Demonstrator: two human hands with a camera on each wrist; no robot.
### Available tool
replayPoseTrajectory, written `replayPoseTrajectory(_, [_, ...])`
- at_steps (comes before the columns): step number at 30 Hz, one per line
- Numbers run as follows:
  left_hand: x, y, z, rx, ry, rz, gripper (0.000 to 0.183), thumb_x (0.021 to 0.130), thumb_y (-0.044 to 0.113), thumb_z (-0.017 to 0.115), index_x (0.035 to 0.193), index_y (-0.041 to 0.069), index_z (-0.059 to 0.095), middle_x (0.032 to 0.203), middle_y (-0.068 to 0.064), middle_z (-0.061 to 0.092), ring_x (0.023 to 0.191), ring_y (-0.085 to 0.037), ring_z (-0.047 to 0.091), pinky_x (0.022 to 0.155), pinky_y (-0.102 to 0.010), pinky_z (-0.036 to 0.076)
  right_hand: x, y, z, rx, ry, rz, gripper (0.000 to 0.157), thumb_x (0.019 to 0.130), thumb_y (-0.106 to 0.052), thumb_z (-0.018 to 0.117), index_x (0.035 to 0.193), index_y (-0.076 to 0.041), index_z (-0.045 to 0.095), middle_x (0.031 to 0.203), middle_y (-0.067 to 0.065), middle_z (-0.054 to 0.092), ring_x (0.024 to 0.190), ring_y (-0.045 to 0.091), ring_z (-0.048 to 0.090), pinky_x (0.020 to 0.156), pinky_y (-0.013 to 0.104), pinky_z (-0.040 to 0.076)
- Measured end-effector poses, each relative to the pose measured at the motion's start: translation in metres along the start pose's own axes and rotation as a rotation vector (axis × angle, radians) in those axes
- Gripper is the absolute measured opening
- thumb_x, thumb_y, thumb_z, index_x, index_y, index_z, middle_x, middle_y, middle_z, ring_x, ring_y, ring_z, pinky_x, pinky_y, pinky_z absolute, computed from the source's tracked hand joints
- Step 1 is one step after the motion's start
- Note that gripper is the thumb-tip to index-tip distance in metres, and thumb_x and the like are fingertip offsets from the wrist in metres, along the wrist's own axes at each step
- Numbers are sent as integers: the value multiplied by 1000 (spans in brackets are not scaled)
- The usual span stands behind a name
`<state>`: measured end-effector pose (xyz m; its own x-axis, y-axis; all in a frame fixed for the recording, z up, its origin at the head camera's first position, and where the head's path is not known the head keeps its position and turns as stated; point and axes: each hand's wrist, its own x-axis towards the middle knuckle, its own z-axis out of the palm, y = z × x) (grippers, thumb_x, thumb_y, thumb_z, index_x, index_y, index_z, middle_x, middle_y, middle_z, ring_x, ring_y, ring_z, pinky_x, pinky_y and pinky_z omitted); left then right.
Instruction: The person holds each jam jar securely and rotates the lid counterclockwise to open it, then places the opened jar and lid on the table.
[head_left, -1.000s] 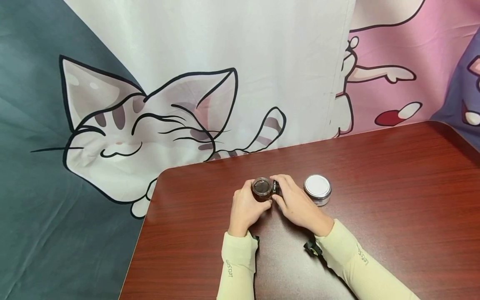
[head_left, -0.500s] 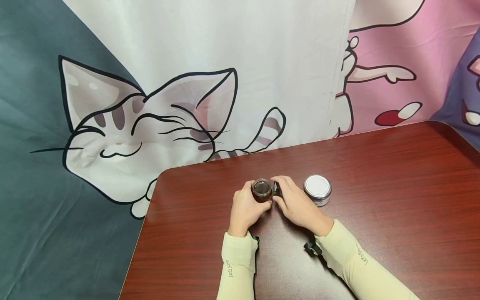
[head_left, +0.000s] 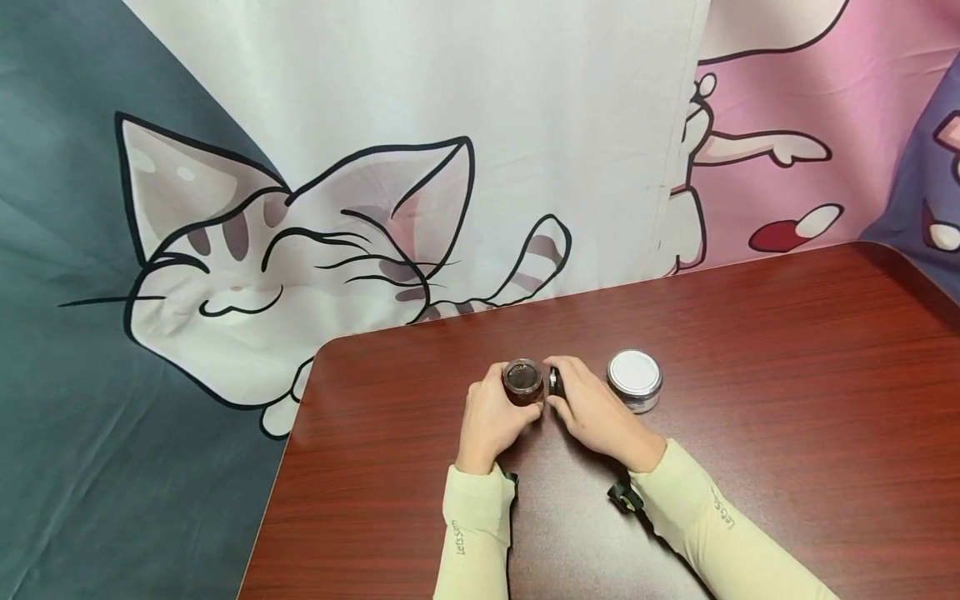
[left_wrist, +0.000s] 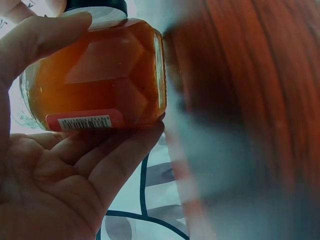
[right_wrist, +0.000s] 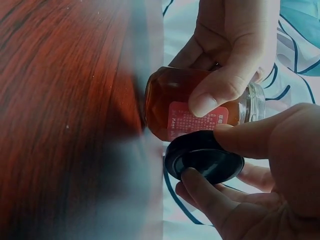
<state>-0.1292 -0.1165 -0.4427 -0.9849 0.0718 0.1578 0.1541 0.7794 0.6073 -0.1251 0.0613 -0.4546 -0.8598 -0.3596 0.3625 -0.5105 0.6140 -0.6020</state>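
A faceted glass jar (head_left: 523, 380) of amber contents stands uncovered on the table, its round mouth facing up. My left hand (head_left: 489, 421) grips it, the thumb on the near side. In the left wrist view a red label with a barcode shows low on the jar (left_wrist: 100, 75). My right hand (head_left: 596, 410) pinches a black lid (right_wrist: 207, 157) on edge between thumb and fingers, just right of the jar and apart from its mouth. From the right wrist camera, the lid overlaps the lower edge of the jar's red label (right_wrist: 195, 119).
A low round container (head_left: 634, 380) with a silver-white top stands right of my right hand. The reddish-brown wooden table (head_left: 787, 400) spreads out on both sides. Behind its far edge hangs a curtain (head_left: 585, 125) with a cartoon cat on it.
My right hand has shifted slightly right and nearer to me with the lid, widening the gap to the jar. The jar and left hand have hardly moved.
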Motion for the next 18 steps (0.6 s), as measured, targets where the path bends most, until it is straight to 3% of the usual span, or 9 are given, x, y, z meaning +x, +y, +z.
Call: replayPoseTrajectory(18, [0,-1,0,4,-3,6,60,69,23,90,119,3,62,101,-11,73,93,-26,71,82,-40,56,-2,0,2,-30,-38,31,53,91,-5,70,137,11,48,130,27,56,120,40,58,101,52,46])
